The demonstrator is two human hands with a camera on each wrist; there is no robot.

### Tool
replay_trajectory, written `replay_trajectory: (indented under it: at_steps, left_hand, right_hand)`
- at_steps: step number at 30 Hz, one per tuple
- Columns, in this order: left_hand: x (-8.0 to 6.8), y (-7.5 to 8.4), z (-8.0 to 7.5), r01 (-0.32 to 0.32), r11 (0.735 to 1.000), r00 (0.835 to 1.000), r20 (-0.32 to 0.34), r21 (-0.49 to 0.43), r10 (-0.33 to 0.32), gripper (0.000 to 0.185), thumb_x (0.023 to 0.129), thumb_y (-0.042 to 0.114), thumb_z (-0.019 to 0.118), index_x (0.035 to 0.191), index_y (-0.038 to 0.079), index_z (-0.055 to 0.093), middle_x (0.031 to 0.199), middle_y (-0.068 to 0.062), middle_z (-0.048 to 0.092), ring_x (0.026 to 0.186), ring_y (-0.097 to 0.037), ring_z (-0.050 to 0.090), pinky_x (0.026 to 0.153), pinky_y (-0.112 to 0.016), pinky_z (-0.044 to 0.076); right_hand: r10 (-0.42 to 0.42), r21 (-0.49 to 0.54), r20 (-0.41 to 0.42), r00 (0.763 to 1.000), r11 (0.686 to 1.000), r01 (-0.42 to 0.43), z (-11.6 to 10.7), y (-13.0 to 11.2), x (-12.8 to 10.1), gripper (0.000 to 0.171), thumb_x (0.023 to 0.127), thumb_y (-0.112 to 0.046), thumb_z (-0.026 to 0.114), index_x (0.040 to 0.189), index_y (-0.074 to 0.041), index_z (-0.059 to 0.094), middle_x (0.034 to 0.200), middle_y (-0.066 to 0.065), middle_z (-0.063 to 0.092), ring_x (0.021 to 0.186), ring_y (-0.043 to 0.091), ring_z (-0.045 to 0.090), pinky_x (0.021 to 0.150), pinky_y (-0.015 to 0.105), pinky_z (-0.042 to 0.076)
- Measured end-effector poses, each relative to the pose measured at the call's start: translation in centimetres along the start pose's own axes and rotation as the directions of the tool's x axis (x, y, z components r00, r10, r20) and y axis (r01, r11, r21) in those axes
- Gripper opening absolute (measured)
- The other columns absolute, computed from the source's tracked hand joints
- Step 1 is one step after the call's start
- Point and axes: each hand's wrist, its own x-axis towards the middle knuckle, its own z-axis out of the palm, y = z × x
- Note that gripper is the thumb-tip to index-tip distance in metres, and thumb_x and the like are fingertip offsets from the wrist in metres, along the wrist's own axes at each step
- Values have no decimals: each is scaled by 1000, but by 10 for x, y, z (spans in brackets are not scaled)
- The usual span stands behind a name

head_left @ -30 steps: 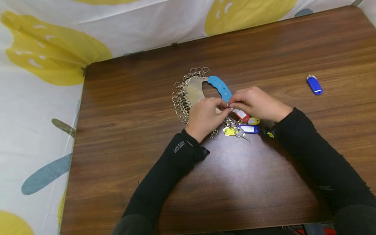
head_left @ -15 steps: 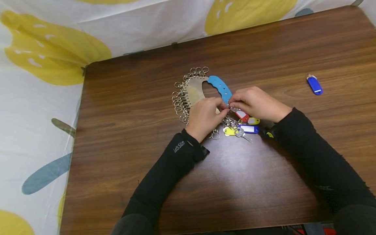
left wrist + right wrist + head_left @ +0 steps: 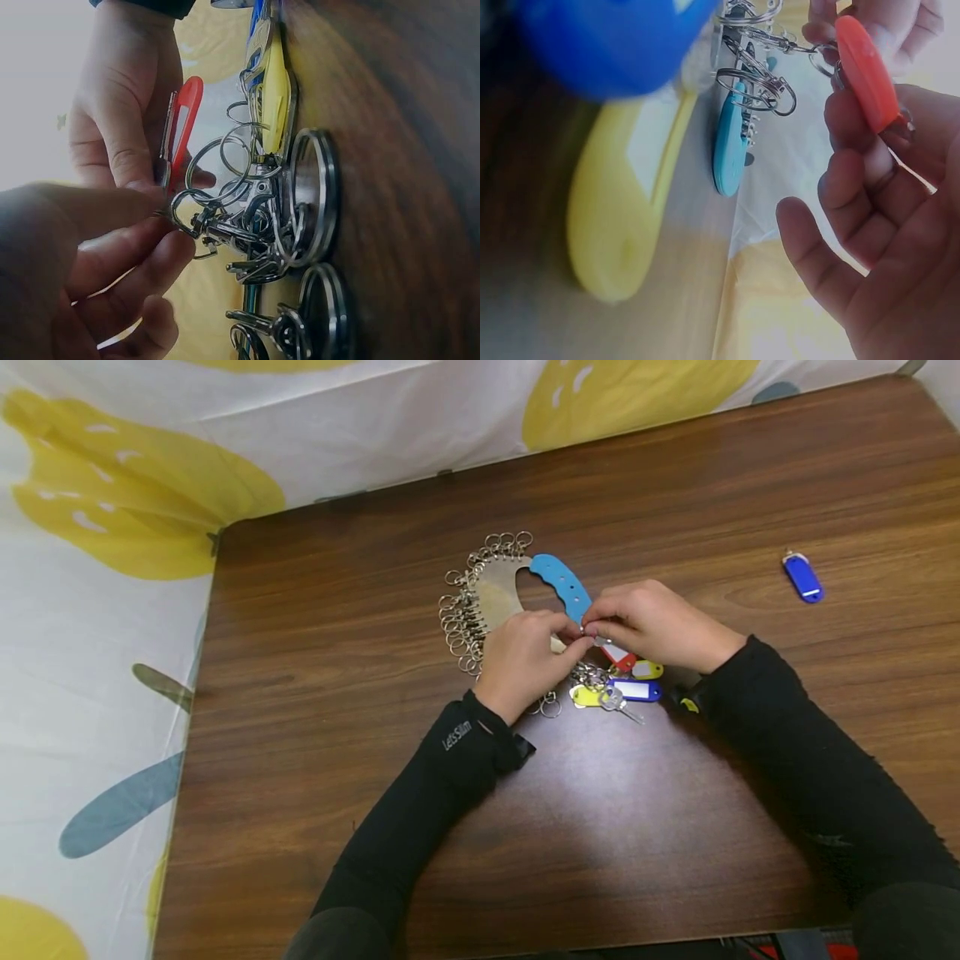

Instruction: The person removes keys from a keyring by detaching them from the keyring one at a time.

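A flat metal key holder plate [image 3: 497, 589] with a blue handle [image 3: 561, 585] lies on the table, its curved edge lined with clips and split rings [image 3: 457, 631]. My left hand [image 3: 528, 652] pinches a split ring [image 3: 182, 210] on one of the clips between thumb and forefinger. Close against it, my right hand [image 3: 652, 622] pinches the red key tag [image 3: 866, 71] near its ring end; a thin metal piece [image 3: 167, 131] lies alongside the tag. The fingertips meet, so the exact joint between ring and tag is hidden.
Below the hands lie yellow tags [image 3: 647, 669], a blue tag [image 3: 633, 690] and a silver key [image 3: 621, 703]. A separate blue key tag [image 3: 804, 578] lies at the right on the wooden table [image 3: 337, 627]. A patterned cloth [image 3: 390, 427] hangs behind.
Both hands stay in place; only the fingertips shift slightly around the ring. The red tag tilts a little between the frames, and the other objects have not moved.
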Motion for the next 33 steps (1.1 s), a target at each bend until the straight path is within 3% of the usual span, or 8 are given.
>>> replay_trajectory:
  at_steps: [8,15,23,33]
  left_hand:
    - [-1,-1,1,0,1000,1000,-20,5,1,16,90,37,63,89,25,73,88,10,73,70,-8,62,50,-21,38]
    - [1,-1,0,-50,998,999,-2,29,51,9,89,30,64,88,23,71,88,10,71,77,-9,63,56,-23,42]
    - [1,1,-2,-10,999,1000,29,38,9,13,90,35,64,92,25,73,90,11,72,79,-9,64,59,-25,44]
    - [0,1,-1,-18,1000,999,-28,12,19,14,90,32,62,87,22,71,83,10,71,73,-8,63,53,-22,41]
  right_hand:
    - [-33,2,-4,999,999,33,2,1,-1,7,88,-9,65,91,-8,71,80,0,66,67,6,51,62,25,43]
    - [-9,-5,7,1000,1000,9,2,0,-1,10,88,-10,65,95,-5,71,82,2,67,67,8,53,63,25,44]
    - [-15,-5,-9,1000,1000,15,1,1,0,10,88,-8,65,95,-5,72,82,2,67,67,8,53,63,26,44]
    - [-43,-16,-36,998,999,42,3,1,-1,7,86,-8,67,91,-7,72,78,1,65,65,7,49,61,25,42]
